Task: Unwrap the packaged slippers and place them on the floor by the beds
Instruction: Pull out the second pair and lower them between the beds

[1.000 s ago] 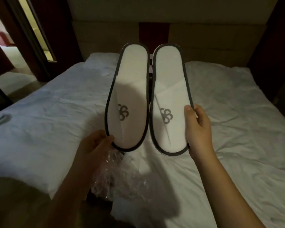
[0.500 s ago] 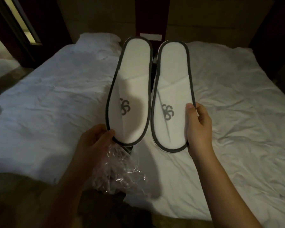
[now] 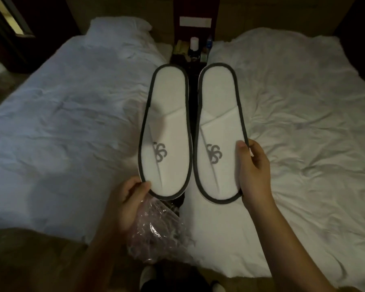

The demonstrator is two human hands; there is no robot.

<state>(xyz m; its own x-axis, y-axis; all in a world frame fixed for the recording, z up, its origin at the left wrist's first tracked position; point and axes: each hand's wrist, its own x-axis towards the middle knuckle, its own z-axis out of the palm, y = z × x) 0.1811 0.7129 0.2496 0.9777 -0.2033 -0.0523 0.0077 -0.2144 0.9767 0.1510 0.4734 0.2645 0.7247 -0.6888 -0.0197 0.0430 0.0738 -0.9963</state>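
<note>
Two flat white slippers with dark trim and a grey logo are held up side by side over the gap between two beds. My left hand [image 3: 128, 202] pinches the toe end of the left slipper [image 3: 167, 127] and also holds the crumpled clear plastic wrapper [image 3: 156, 230], which hangs below it. My right hand [image 3: 254, 175] grips the right slipper [image 3: 218, 127] along its right edge, thumb on top. Both slippers are out of the wrapper.
A left bed [image 3: 61, 123] and a right bed [image 3: 303, 123] with rumpled white covers flank a narrow dark gap. A nightstand [image 3: 191, 53] with small bottles stands at the far end of the gap. A pillow [image 3: 118, 28] lies at the left bed's head. Wooden floor [image 3: 30, 260] lies below.
The view has tilted down and moved toward the gap between the beds; the nightstand now shows. Both slippers sit lower in view, slightly farther apart, with the same grips.
</note>
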